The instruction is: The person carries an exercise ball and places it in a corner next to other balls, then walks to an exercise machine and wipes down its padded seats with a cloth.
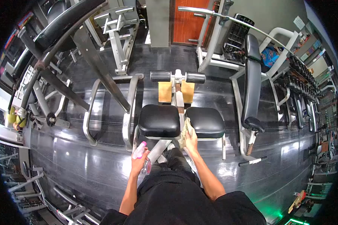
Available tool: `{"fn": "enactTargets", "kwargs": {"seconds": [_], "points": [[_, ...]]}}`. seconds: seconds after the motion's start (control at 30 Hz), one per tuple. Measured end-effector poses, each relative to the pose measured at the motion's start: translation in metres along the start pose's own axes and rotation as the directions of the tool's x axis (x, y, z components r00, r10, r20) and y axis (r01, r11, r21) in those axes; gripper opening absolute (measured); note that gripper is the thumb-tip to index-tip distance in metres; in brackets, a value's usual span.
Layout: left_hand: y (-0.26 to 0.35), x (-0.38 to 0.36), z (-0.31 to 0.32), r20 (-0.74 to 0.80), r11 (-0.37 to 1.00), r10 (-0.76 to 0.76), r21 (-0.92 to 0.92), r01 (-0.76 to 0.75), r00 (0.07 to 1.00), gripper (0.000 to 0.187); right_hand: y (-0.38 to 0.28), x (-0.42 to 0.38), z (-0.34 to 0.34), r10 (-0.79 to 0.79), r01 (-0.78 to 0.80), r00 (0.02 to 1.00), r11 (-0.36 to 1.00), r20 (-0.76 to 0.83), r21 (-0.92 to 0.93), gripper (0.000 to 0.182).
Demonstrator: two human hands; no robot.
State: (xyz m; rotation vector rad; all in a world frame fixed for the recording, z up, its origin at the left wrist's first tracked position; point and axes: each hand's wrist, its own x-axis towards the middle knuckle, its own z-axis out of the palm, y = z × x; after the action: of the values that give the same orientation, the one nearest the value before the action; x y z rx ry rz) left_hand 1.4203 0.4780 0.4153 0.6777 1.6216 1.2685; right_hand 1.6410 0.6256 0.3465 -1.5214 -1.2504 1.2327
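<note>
My left hand [139,162] is wrapped round a clear spray bottle [147,167] with a pink and white nozzle, low in front of the left pad. A yellowish cloth [185,134] is bunched in my right hand [191,141], at the inner edge of the right black pad [205,122]. The left black pad [159,120] lies beside it, with a narrow gap between the two. Beyond the pads, black foam rollers [195,77] sit on a white post, and a wooden footplate [163,92] shows below them.
A metal frame with curved legs [130,112] stands close on the left. On the right is a bench with a tall black backrest [251,90] and a low handle [252,161]. More machines and a dumbbell rack [300,84] stand farther off, near a red door [189,22].
</note>
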Motion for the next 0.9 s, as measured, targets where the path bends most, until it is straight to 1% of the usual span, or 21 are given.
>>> {"fn": "enactTargets", "kwargs": {"seconds": [0.03, 0.1, 0.17, 0.23, 0.3, 0.33, 0.37, 0.43, 0.47, 0.5, 0.57, 0.63, 0.7, 0.73, 0.77, 0.83, 0.87, 0.9], "points": [[0.0, -0.002, -0.002, -0.006, 1.0, 0.003, 0.002, -0.003, 1.0, 0.019, -0.005, 0.001, 0.005, -0.002, 0.002, 1.0, 1.0, 0.005, 0.004, 0.035], [0.0, -0.007, -0.006, -0.039, 1.0, -0.004, -0.017, 0.003, 0.999, 0.02, -0.01, 0.0, 0.017, -0.162, 0.158, 0.986, 0.982, -0.028, -0.106, 0.037], [-0.004, -0.011, -0.012, -0.074, 1.0, 0.006, 0.008, -0.006, 0.997, 0.02, -0.009, 0.003, 0.034, -0.39, 0.385, 0.921, 0.899, 0.021, -0.21, 0.047], [-0.008, -0.015, -0.016, -0.115, 0.999, 0.016, 0.032, -0.013, 0.993, 0.021, -0.024, -0.004, 0.055, -0.526, 0.536, 0.843, 0.805, 0.111, -0.254, 0.048], [-0.011, -0.02, -0.02, -0.133, 1.0, 0.028, 0.008, -0.027, 0.991, 0.021, -0.035, -0.006, 0.073, -0.609, 0.72, 0.694, 0.575, 0.384, -0.389, 0.049], [-0.011, -0.022, -0.022, -0.143, 1.0, 0.029, 0.007, -0.028, 0.989, 0.021, -0.037, -0.007, 0.082, -0.647, 0.769, 0.638, 0.553, 0.418, -0.32, 0.053], [-0.011, -0.024, -0.023, -0.16, 1.0, 0.021, 0.012, -0.02, 0.987, 0.021, -0.04, -0.007, 0.085, -0.649, 0.773, 0.633, 0.551, 0.422, -0.314, 0.053], [-0.007, -0.026, -0.024, -0.184, 1.0, 0.018, 0.017, -0.015, 0.983, 0.021, -0.041, -0.003, 0.089, -0.624, 0.794, 0.608, 0.483, 0.491, -0.37, 0.049], [-0.005, -0.028, -0.024, -0.204, 1.0, 0.015, 0.019, -0.011, 0.979, 0.021, -0.038, 0.001, 0.086, -0.649, 0.825, 0.565, 0.442, 0.51, -0.353, 0.049], [-0.002, -0.029, -0.024, -0.223, 1.0, 0.01, 0.019, -0.006, 0.975, 0.021, -0.037, 0.003, 0.078, -0.65, 0.828, 0.56, 0.439, 0.514, -0.348, 0.049], [0.0, -0.032, -0.024, -0.237, 1.0, 0.008, -0.019, -0.013, 0.972, 0.02, -0.034, 0.006, 0.058, -0.602, 0.856, 0.518, 0.362, 0.608, -0.371, 0.048], [0.001, -0.035, -0.027, -0.254, 0.998, 0.005, -0.059, -0.02, 0.967, 0.019, -0.033, 0.009, 0.033, -0.578, 0.86, 0.51, 0.352, 0.637, -0.369, 0.051], [0.001, -0.037, -0.029, -0.262, 0.997, 0.013, -0.065, -0.032, 0.965, 0.019, -0.031, 0.01, 0.014, -0.558, 0.839, 0.543, 0.392, 0.627, -0.377, 0.052], [-0.001, -0.039, -0.03, -0.274, 0.997, 0.013, -0.073, -0.035, 0.962, 0.019, -0.03, 0.008, 0.012, -0.513, 0.8, 0.595, 0.451, 0.619, -0.395, 0.055], [-0.002, -0.04, -0.031, -0.289, 0.996, -0.004, -0.082, -0.021, 0.957, 0.019, -0.03, 0.009, 0.017, -0.514, 0.808, 0.584, 0.444, 0.629, -0.387, 0.055], [-0.008, -0.043, -0.033, -0.311, 0.995, -0.024, -0.097, -0.006, 0.95, 0.018, -0.047, 0.005, 0.039, -0.437, 0.688, 0.706, 0.61, 0.557, -0.393, 0.06], [-0.014, -0.043, -0.035, -0.31, 0.996, -0.019, -0.086, -0.008, 0.95, 0.022, -0.059, -0.001, 0.054, -0.472, 0.717, 0.671, 0.611, 0.572, -0.336, 0.058], [-0.019, -0.045, -0.035, -0.31, 0.997, -0.015, -0.076, -0.009, 0.951, 0.025, -0.062, -0.006, 0.072, -0.492, 0.758, 0.621, 0.576, 0.61, -0.307, 0.057]]}}
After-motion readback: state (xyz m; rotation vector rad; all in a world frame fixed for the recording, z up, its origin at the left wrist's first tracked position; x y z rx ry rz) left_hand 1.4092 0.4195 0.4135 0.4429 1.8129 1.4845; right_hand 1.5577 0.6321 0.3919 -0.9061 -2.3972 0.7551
